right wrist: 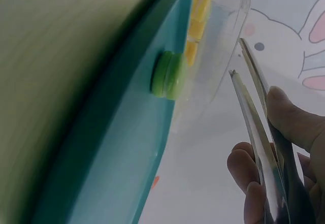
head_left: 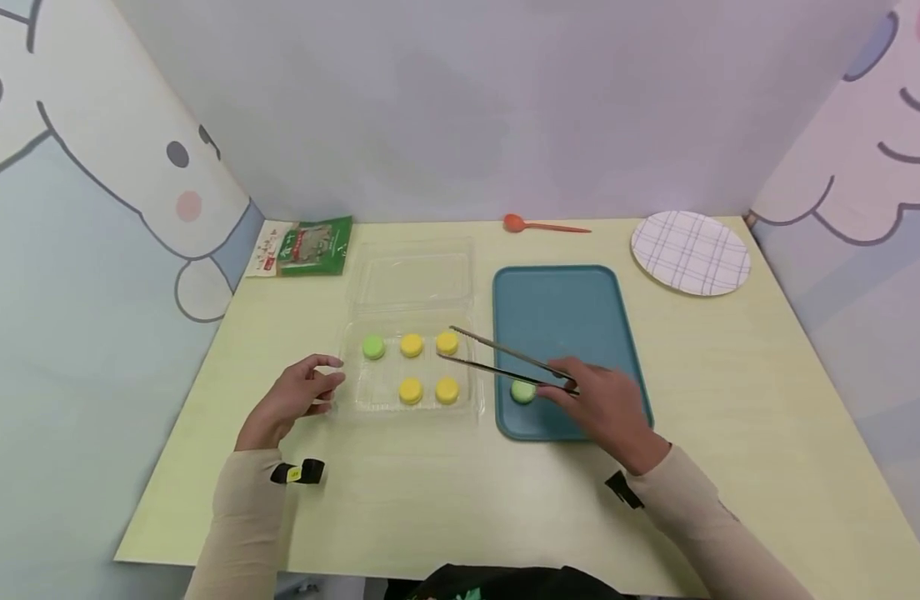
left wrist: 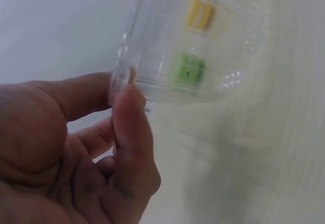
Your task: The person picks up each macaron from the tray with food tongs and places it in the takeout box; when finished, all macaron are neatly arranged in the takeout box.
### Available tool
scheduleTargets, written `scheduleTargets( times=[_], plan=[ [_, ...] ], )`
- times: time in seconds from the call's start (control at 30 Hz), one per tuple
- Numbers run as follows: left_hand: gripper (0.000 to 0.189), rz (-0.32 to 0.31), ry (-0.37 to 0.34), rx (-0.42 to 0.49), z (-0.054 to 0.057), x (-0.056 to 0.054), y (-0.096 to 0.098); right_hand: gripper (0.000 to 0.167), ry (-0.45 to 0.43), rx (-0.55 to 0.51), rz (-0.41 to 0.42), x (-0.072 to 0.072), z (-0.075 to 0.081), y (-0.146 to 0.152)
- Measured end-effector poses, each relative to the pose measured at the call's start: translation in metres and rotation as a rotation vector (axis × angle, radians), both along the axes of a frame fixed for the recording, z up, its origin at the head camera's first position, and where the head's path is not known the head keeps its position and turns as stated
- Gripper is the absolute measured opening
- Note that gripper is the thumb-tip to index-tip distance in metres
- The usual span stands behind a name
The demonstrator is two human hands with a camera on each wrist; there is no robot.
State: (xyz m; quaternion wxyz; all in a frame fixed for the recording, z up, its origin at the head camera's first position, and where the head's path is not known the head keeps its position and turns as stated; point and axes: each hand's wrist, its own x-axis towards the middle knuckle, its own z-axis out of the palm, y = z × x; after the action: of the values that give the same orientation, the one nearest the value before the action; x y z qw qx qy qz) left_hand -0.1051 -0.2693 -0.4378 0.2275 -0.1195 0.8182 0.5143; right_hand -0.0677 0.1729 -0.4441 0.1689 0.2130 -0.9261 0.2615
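Note:
At its left edge, my left hand [head_left: 298, 393] pinches the rim of a clear plastic container [left wrist: 152, 41] between thumb and finger. Inside sit a green macaron [head_left: 373, 347] at the back left and several yellow macarons [head_left: 411, 391]. My right hand [head_left: 608, 410] holds metal tongs [head_left: 505, 350] over the blue tray [head_left: 557, 312]. The tong tips are spread, nothing between them, and overlap the back right yellow macaron [head_left: 448, 342] in the head view. Under the tongs, a second green macaron [right wrist: 170, 75] stands on the tray near its left side.
The container's clear lid [head_left: 415, 279] lies folded back behind it. A green and white food packet [head_left: 313, 247] is at the back left. Along the back edge lies an orange spoon [head_left: 516, 222]. A checked plate [head_left: 692, 254] sits at the back right.

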Motion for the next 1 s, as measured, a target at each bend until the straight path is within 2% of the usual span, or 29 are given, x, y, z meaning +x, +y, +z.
scheduleTargets(
  times=[0.07,0.17,0.23,0.33,0.67,1.0],
  plan=[
    [0.044,-0.004,0.002,0.001,0.001,0.0,0.001,0.044,0.053,0.006,-0.007,0.003,-0.004,0.008],
    [0.044,-0.003,-0.001,0.006,0.001,0.0,0.001,0.053,0.112,0.015,-0.023,0.008,-0.008,0.018],
    [0.044,-0.002,-0.005,0.01,0.001,0.0,0.001,0.062,0.136,0.015,-0.032,0.012,-0.01,0.024],
    [0.044,-0.001,-0.009,0.011,-0.001,0.0,-0.001,0.066,0.156,0.02,-0.037,0.016,-0.011,0.032],
    [0.043,0.013,-0.011,0.01,-0.001,0.002,0.0,0.065,0.107,0.018,-0.079,0.032,-0.01,0.055],
    [0.043,0.017,-0.004,0.001,0.001,0.002,0.002,0.063,0.106,0.053,-0.083,0.047,-0.022,0.07]
  ],
)
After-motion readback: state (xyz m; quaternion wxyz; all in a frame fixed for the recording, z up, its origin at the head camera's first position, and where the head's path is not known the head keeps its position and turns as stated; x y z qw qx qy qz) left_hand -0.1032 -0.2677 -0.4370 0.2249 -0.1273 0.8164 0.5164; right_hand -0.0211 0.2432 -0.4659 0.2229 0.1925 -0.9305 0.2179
